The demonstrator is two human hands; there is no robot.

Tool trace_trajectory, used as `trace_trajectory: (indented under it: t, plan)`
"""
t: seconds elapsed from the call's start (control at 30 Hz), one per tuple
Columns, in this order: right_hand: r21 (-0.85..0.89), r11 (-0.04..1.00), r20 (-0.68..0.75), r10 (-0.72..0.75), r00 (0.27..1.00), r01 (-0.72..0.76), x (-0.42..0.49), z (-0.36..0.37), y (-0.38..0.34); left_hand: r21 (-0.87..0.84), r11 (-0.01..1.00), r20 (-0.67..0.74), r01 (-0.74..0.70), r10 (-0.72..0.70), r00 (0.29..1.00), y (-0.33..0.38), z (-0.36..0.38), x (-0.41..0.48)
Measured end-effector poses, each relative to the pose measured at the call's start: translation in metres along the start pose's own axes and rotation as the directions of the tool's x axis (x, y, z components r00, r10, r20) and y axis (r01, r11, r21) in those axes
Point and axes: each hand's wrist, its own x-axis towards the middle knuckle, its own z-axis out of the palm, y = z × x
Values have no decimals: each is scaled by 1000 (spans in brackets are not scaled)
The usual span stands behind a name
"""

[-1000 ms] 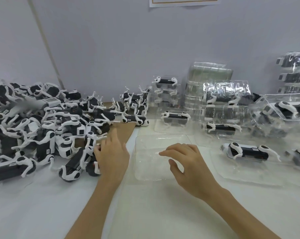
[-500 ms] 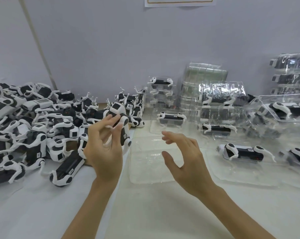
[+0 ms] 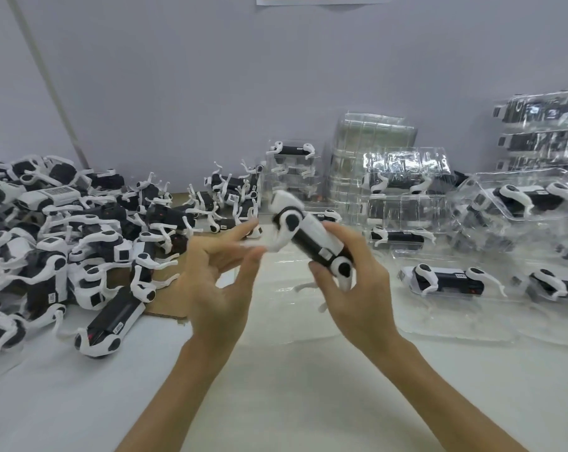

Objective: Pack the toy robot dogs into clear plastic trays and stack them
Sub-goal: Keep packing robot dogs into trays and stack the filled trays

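One toy dog [image 3: 312,243] clasped in right hand [image 3: 357,298], fingers curled; left hand [image 3: 217,288] just beside, fingers extended, pinch on foreleg unclear.

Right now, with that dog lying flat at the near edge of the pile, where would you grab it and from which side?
Probably its long black body, mid-length, from above, fingers across the two long sides. The dog lies flat on the table; its middle looks bare, while white legs curl round the near end and the pile crowds its far end.
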Motion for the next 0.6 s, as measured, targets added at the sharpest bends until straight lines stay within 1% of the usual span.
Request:
trace_trajectory:
  t: [0.07, 0.1, 0.13, 0.17, 0.2, 0.23, 0.27, 0.3, 0.33, 0.37, 0.4, 0.47, 0.6]
  plan:
    - [90, 992, -52, 95, 994, -90, 7, -8, 5, 147, 984, 4, 101, -103, 995, -9, -6, 2]
    - [141, 981, -73, 146, 987, -135, 9, -13, 8, 247, 953, 6, 178, -185, 983, -15, -9, 1]
    - [185, 967, -91, 194, 977, -175, 11, -18, 11, 351, 899, 14, 260, -283, 959, -21, -12, 0]
    - [222, 951, -104, 241, 965, -214, 12, -22, 14, 435, 830, 28, 348, -399, 916, -28, -15, -1]
    - [254, 933, -112, 289, 951, -254, 13, -26, 17, 488, 754, 50, 440, -527, 848, -35, -18, -3]
    - [279, 915, -117, 334, 935, -292, 13, -29, 20, 502, 681, 81, 533, -651, 755, -41, -20, -5]
    - [303, 897, -120, 371, 921, -322, 14, -32, 22, 477, 617, 121, 626, -751, 649, -44, -22, -6]
    - [332, 878, -119, 401, 908, -344, 14, -34, 25, 428, 565, 165, 705, -816, 553, -46, -22, -6]
    - [367, 858, -116, 427, 897, -360, 15, -35, 26, 386, 531, 201, 754, -846, 493, -47, -22, -7]
    - [401, 837, -108, 447, 888, -372, 15, -35, 27, 360, 519, 227, 775, -855, 467, -46, -22, -8]
    - [420, 826, -98, 454, 886, -377, 15, -35, 26, 346, 520, 246, 781, -853, 459, -45, -21, -8]
    - [400, 832, -69, 445, 893, -384, 15, -36, 25, 329, 537, 285, 777, -841, 460, -43, -19, -9]
    - [338, 827, 51, 461, 886, -450, 16, -37, 27, 342, 571, 379, 746, -811, 446, -41, -15, -13]
